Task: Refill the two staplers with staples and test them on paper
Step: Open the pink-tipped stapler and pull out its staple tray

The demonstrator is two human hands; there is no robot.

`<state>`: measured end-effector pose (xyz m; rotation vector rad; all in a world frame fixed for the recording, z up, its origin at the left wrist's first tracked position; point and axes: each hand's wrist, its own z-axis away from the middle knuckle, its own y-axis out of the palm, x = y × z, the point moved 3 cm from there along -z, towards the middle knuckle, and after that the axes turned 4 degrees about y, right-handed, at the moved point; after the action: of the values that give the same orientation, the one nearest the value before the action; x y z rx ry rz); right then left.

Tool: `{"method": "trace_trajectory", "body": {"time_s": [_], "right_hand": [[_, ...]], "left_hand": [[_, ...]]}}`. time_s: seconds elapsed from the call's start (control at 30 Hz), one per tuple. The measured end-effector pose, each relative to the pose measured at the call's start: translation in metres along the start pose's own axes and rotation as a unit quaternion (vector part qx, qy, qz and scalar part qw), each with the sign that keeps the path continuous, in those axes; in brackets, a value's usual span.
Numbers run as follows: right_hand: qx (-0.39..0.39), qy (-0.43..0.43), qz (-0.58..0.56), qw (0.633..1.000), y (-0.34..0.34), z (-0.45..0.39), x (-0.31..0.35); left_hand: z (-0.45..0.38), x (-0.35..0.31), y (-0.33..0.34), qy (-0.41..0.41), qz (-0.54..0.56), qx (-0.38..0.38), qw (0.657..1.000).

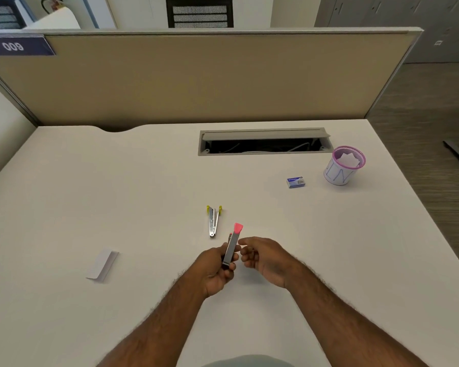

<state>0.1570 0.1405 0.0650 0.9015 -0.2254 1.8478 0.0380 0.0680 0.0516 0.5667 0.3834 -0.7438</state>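
My left hand (216, 268) grips the lower end of a silver stapler with a pink tip (233, 246), held tilted above the desk with the pink end pointing away from me. My right hand (263, 258) hovers just right of it with fingers loosely curled and holds nothing. A second silver stapler with yellow ends (213, 219) lies spread wide on the desk just beyond my hands. A small blue and white staple box (295, 182) lies further back on the right. A folded white paper (103, 265) lies on the desk at the left.
A pink-rimmed mesh cup (344, 165) with paper scraps stands at the back right near the desk's edge. A cable hatch (264, 141) with its lid up is set in the desk behind. A tan partition (196, 75) closes off the back.
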Motion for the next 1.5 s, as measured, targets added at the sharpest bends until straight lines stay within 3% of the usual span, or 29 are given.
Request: {"method": "trace_trajectory", "body": {"time_s": [0.07,0.1,0.17,0.23,0.47,0.73,0.8,0.93,1.07,1.13,1.2,1.27,1.37,1.5], "right_hand": [[-0.077,-0.021,0.082,0.993,-0.007,-0.003,-0.002],[-0.136,-0.047,0.184,0.972,-0.014,-0.005,-0.002],[-0.227,-0.103,0.366,0.897,-0.026,-0.005,0.002],[-0.252,-0.14,0.432,0.855,-0.038,-0.007,0.008],[-0.347,-0.17,0.482,0.786,-0.102,-0.018,0.068],[-0.526,-0.251,0.403,0.706,-0.193,-0.001,0.204],[-0.536,-0.244,0.382,0.712,-0.212,-0.005,0.228],[-0.528,-0.151,0.36,0.754,-0.235,-0.016,0.243],[-0.546,-0.203,0.338,0.739,-0.208,-0.013,0.219],[-0.477,-0.221,0.344,0.778,-0.18,-0.016,0.192],[-0.317,-0.191,0.255,0.893,-0.144,-0.02,0.151],[-0.168,-0.122,0.173,0.963,-0.106,-0.015,0.109],[-0.05,-0.093,0.182,0.978,-0.066,-0.007,0.065],[-0.075,-0.131,0.223,0.963,-0.053,0.001,0.046]], "left_hand": [[0.0,0.001,-0.001,0.004,-0.002,-0.005,1.0],[-0.001,0.001,-0.002,0.005,-0.004,-0.007,1.0],[-0.002,0.001,-0.004,0.008,-0.007,-0.012,1.0],[-0.002,0.0,-0.004,0.012,-0.012,-0.012,1.0],[-0.007,0.001,-0.003,0.018,-0.029,-0.003,0.999],[-0.014,0.002,-0.006,0.016,-0.054,-0.02,0.998],[-0.017,0.001,-0.005,0.014,-0.054,-0.024,0.998],[-0.018,0.002,-0.003,0.012,-0.06,-0.023,0.998],[-0.02,0.001,0.004,0.027,-0.05,-0.008,0.998],[-0.021,-0.001,0.009,0.04,-0.041,0.005,0.998],[-0.023,-0.003,0.015,0.058,-0.047,0.019,0.997],[-0.024,-0.006,0.022,0.084,-0.067,0.034,0.994],[-0.025,-0.011,0.031,0.119,-0.111,0.042,0.986],[-0.023,-0.017,0.038,0.145,-0.144,0.067,0.977]]}}
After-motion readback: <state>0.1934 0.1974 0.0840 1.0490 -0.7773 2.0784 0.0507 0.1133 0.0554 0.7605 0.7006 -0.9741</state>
